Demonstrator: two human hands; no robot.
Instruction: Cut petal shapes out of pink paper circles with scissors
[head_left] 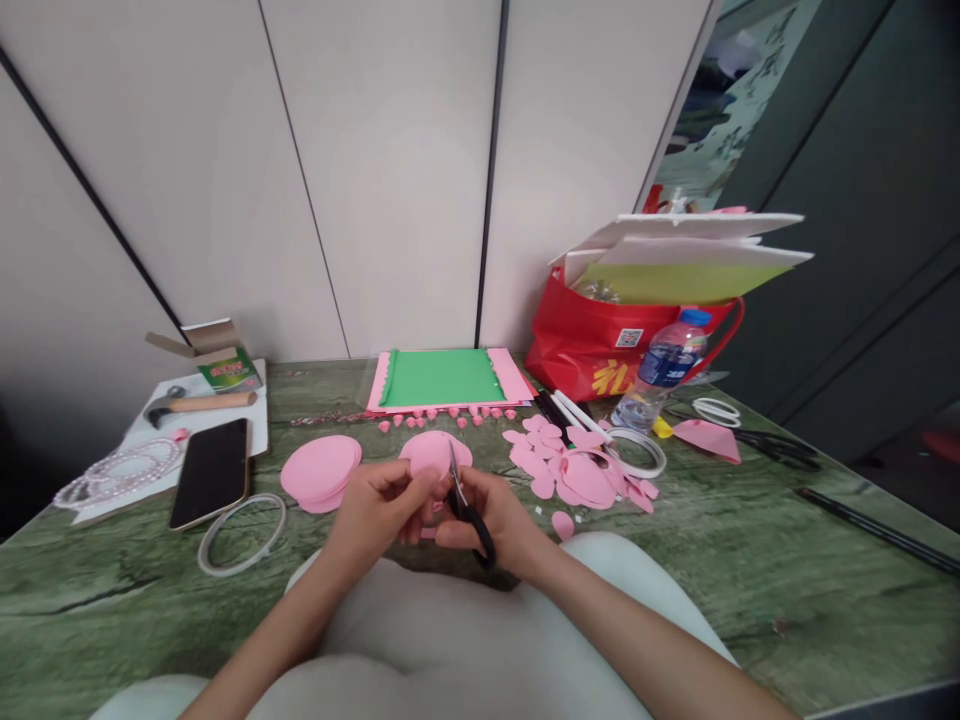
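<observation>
Your fingers hide the lower edge of the pink paper disc [429, 452]; whether the blades are cutting it, you cannot tell. Left hand [390, 503]: thumb and fingertips pinched on the paper. Right hand [487, 510]: curled around black-handled scissors [468, 505], blades up against the disc, before your lap, between the round paper stack [321, 472] and petal cutouts [536, 455].

The right hand [495, 520] hides part of the scissors [480, 530], and fingers cover some of the pink paper [429, 455]. At far right, the red bag's [574, 335] contents are mostly hidden; the bottle's [666, 370] label is too small to read. Both forearms run off the near edge.
</observation>
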